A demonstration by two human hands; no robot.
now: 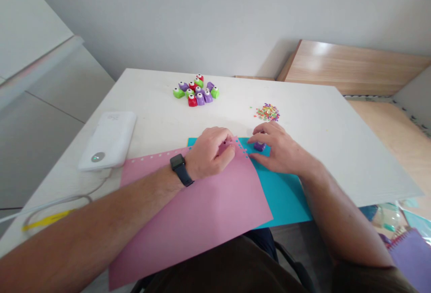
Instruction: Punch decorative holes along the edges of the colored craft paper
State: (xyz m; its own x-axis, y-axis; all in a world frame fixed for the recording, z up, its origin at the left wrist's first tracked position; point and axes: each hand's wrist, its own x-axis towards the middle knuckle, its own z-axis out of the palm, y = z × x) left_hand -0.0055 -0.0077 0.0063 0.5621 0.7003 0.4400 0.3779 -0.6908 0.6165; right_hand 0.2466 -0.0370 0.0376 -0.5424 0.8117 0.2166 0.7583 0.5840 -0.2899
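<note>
A large sheet of pink paper (202, 212) with small holes punched along its far edge lies over a blue sheet (286, 198). My left hand (212, 153), wearing a dark watch on the wrist, is closed in a pinch on the pink paper near its far right corner, where the edge lifts. My right hand (278, 149) reaches over the blue sheet with thumb and fingers apart around a small purple craft punch (259, 146). Its index finger partly covers the punch; whether it touches is unclear.
Several red, green and purple craft punches (192, 100) with eye-like tops stand at the back of the white table (151, 104). A pile of colourful paper cutouts (269, 112) lies beyond my right hand. On the left are a white power bank (109, 140) and cable (57, 203).
</note>
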